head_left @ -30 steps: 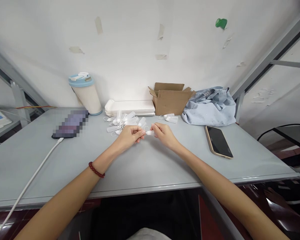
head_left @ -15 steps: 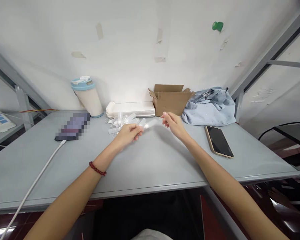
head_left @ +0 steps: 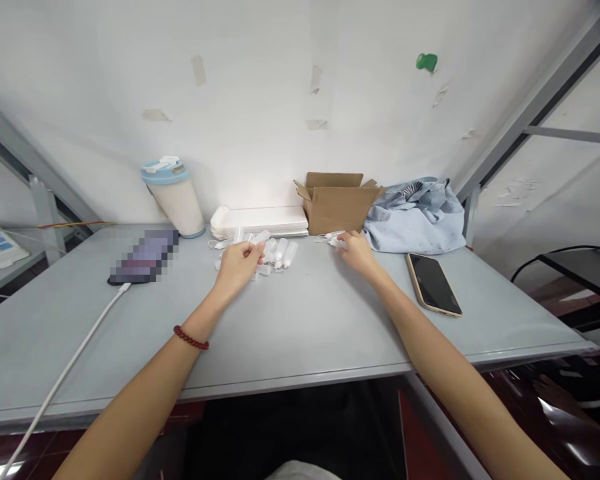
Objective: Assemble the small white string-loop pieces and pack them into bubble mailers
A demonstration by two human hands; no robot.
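A heap of small clear plastic bottles (head_left: 276, 251) lies at the middle back of the grey table (head_left: 300, 333). My left hand (head_left: 237, 263), with a red bead bracelet on its wrist, rests at the heap's left edge with fingers curled; what is inside them is hidden. My right hand (head_left: 356, 251) is further right, in front of the cardboard box (head_left: 337, 203). Its fingertips pinch one of a few loose small bottles (head_left: 331, 237) lying there.
A stack of white trays (head_left: 260, 220) and a blue-lidded tumbler (head_left: 174, 197) stand by the wall. A blue cloth bundle (head_left: 417, 215) lies at the right, a phone (head_left: 433, 283) before it. Another phone (head_left: 143, 257) with a white cable (head_left: 65, 373) lies at the left.
The hands have parted: the left carried a small bottle back to the heap, and the right swung right to the loose bottles by the box.
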